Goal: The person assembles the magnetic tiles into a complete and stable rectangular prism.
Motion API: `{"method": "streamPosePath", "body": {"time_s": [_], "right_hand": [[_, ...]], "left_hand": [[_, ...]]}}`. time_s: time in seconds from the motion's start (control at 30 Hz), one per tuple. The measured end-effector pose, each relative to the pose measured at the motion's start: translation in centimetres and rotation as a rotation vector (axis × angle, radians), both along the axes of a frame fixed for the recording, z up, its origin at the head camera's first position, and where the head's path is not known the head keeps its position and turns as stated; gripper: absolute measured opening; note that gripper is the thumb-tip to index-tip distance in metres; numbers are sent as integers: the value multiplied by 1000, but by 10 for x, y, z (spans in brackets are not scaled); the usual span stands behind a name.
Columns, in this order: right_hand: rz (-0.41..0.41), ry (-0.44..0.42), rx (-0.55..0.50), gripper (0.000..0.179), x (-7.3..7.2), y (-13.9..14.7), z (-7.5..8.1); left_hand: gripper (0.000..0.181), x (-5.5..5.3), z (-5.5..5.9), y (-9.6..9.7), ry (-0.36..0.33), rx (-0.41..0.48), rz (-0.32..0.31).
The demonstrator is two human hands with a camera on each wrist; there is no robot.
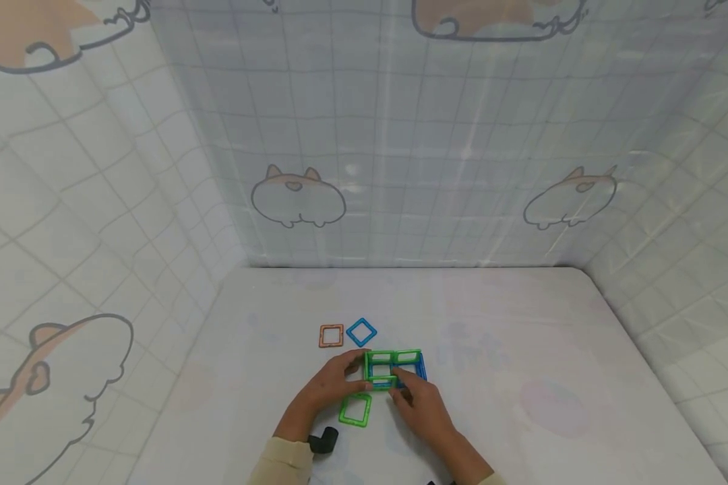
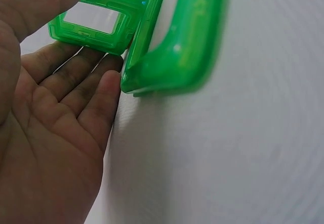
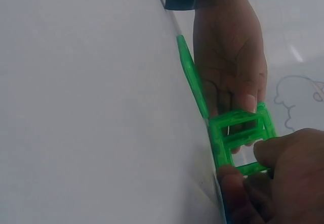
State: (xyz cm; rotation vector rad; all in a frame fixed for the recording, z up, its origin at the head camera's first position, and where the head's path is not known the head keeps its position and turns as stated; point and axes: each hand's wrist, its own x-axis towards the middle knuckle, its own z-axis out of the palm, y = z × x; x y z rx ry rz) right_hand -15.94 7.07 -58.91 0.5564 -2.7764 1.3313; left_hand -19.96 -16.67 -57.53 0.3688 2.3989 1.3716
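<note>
A low box of green and blue square magnetic tiles [image 1: 408, 353] stands on the table, green tiles along its back, left and front and blue ones at the right. My left hand [image 1: 330, 382] holds its left side, thumb at the front corner and fingers behind. With thumb and finger, my right hand [image 1: 425, 407] pinches the green front tile [image 3: 218, 145] in the right wrist view. A loose green square tile [image 1: 342, 408] lies flat in front of the box, near the left wrist. In the left wrist view, the fingers [image 2: 98, 107] reach under a green tile [image 2: 86, 39].
Behind the box, an orange square tile [image 1: 321, 336] and a blue square tile [image 1: 354, 325] lie flat on the white table [image 1: 509, 323]. A black strap piece [image 1: 323, 441] sits on the left wrist. Patterned curtains [image 1: 400, 148] enclose the table's back and sides.
</note>
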Motion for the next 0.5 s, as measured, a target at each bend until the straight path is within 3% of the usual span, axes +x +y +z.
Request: {"method": "streamPosePath", "body": {"time_s": [0.13, 0.33, 0.5], "right_hand": [[14, 41, -39, 46, 3, 0, 2], [-11, 100, -73, 31, 13, -3, 8], [58, 137, -88, 29, 22, -8, 9]], "left_hand": [[77, 0, 0, 0, 6, 3, -1], [77, 0, 0, 2, -8, -31, 23], [76, 1, 1, 3, -17, -39, 37]]}}
